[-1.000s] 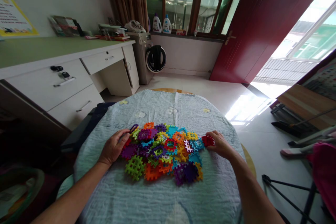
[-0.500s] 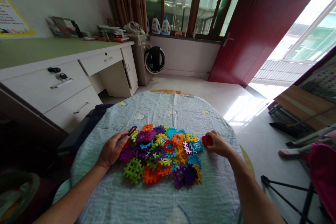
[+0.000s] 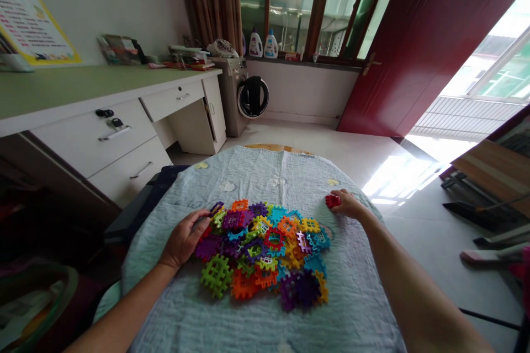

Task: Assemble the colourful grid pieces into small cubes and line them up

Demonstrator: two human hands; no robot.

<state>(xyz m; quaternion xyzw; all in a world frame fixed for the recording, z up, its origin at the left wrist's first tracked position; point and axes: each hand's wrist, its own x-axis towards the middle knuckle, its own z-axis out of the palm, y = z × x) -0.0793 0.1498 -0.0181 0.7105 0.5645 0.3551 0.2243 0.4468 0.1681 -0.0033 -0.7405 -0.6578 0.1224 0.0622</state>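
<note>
A heap of colourful plastic interlocking building pieces [image 3: 252,253], with notched edges and window-like openings, lies on the cloth-covered table [image 3: 178,314]. My left hand [image 3: 184,238] rests against the heap's left side, thumb and fingers apart. Its fingertips are beside a tilted purple piece [image 3: 216,208]; whether they touch it is hard to see. To the right of the heap, my right hand [image 3: 348,205] pinches a red building piece [image 3: 332,201], at or just over the cloth. A green piece [image 3: 216,276] and dark purple pieces [image 3: 304,288] lie along the near side.
Beyond the table stand a white desk with drawers [image 3: 103,149] and a washing machine with its door open [image 3: 232,94]. Detergent bottles [image 3: 270,45] are on the windowsill. A red door [image 3: 393,49] stands at the right. A basket-like container [image 3: 66,287] is at lower left.
My right hand has moved away from the heap, farther back and right, with the red building piece. My left hand stays at the heap's left side. The view has shifted slightly left.
</note>
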